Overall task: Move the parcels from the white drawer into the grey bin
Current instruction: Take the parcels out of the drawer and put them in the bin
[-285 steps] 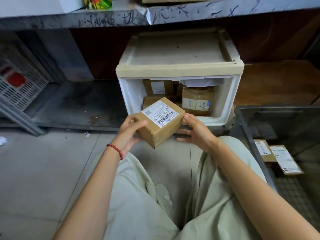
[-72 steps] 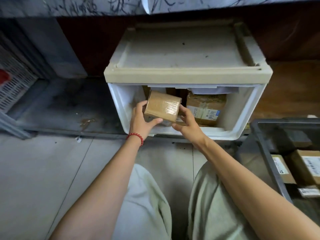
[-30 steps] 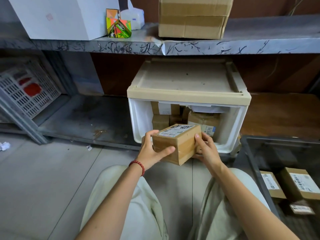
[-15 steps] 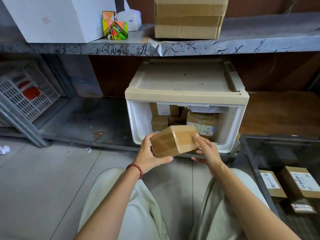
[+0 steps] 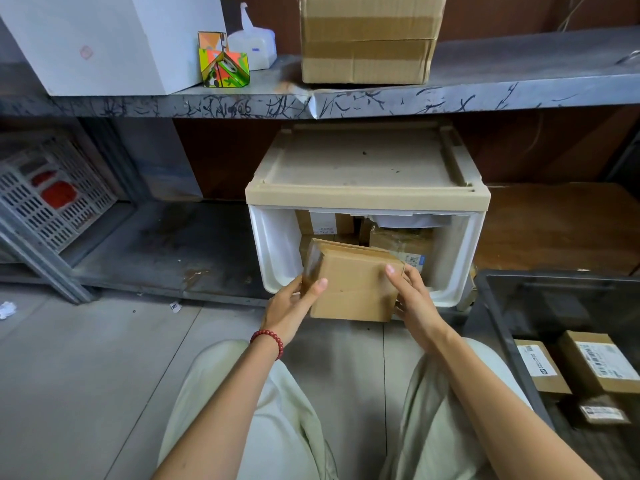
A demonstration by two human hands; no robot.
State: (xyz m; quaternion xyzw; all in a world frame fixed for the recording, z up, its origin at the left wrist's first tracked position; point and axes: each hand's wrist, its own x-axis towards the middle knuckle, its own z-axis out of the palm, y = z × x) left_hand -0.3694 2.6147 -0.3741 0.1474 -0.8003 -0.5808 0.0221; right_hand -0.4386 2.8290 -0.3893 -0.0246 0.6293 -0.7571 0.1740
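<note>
A brown cardboard parcel (image 5: 353, 285) is held in front of the white drawer (image 5: 277, 251), its plain side facing me. My left hand (image 5: 294, 303) grips its left edge and my right hand (image 5: 412, 299) grips its right edge. Inside the drawer stand more taped brown parcels (image 5: 401, 242) with labels. The grey bin (image 5: 491, 317) sits on the floor at the right. It holds three labelled parcels (image 5: 599, 365).
The drawer unit has a beige top and stands on a low dark shelf. Above it a metal shelf (image 5: 519, 88) carries a large cardboard box (image 5: 367, 36), a white box and a colourful carton. A white slatted crate (image 5: 52, 199) leans at the left. My knees are below.
Both hands have turned the parcel over in front of the drawer, so its labelled face no longer shows. An earlier parcel now lies in the bin.
</note>
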